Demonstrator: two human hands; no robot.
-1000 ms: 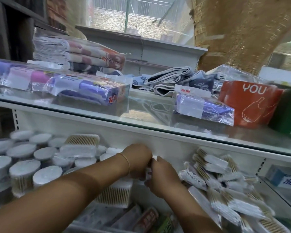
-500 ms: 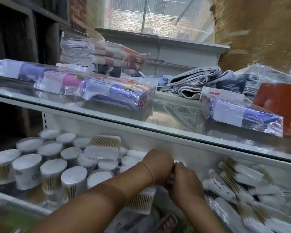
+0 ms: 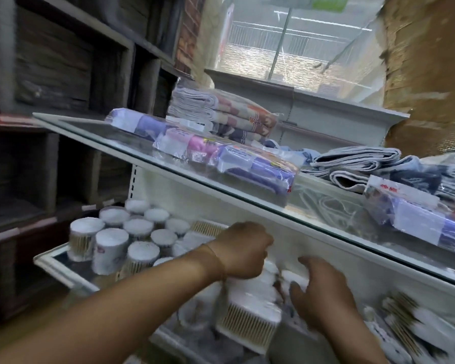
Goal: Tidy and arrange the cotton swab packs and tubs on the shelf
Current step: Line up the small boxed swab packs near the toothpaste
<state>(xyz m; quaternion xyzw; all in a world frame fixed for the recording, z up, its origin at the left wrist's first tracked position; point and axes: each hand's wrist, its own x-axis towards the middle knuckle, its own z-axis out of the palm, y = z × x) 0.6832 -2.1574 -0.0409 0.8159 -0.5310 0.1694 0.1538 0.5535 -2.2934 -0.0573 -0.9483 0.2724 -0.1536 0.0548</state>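
Tubs are seen upright and grouped at the left of the lower shelf; that part is judged done. Packs at right are jumbled, sorting outstanding. Left hand is curled, right hand bent over mid-shelf stock; grips cannot be told.

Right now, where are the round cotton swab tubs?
Head view: the tubs cluster at the left end of the lower shelf, just left of the left hand.

White lower shelf – round swab tubs clustered left, flat swab packs heaped right. Above, glass shelf – wrapped purple packs, folded towels.
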